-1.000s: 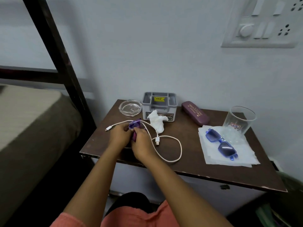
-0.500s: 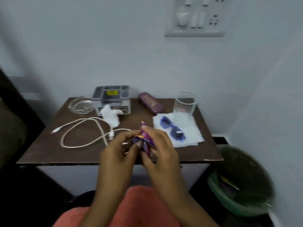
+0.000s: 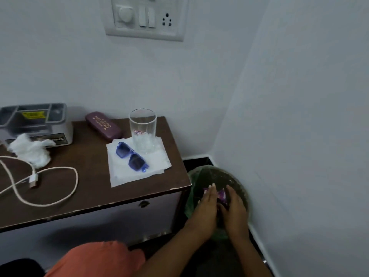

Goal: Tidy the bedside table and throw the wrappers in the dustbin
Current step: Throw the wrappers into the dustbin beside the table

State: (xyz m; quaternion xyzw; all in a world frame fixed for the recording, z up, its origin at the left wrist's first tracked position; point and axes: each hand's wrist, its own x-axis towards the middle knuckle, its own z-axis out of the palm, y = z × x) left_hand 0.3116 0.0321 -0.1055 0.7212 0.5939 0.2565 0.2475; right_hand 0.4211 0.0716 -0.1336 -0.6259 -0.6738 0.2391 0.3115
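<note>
Both hands hover over the green dustbin (image 3: 196, 176) on the floor, right of the brown bedside table (image 3: 127, 193). A purple wrapper (image 3: 222, 194) shows between my left hand (image 3: 207, 204) and my right hand (image 3: 234, 208), pinched by their fingers. On the table lie a crumpled white tissue (image 3: 30, 150), a white charging cable (image 3: 40, 182), blue sunglasses (image 3: 131, 156) on a white napkin (image 3: 123, 174), a clear glass (image 3: 142, 130), a maroon glasses case (image 3: 102, 125) and a grey organiser box (image 3: 34, 122).
The dustbin sits in the corner, walls close behind and to its right. A white switch panel (image 3: 145, 17) hangs on the wall above the table. My orange-clad knee (image 3: 99, 258) is at the bottom.
My hands carried the purple wrapper from the table's front edge to the right and down over the dustbin. The view swung right with them.
</note>
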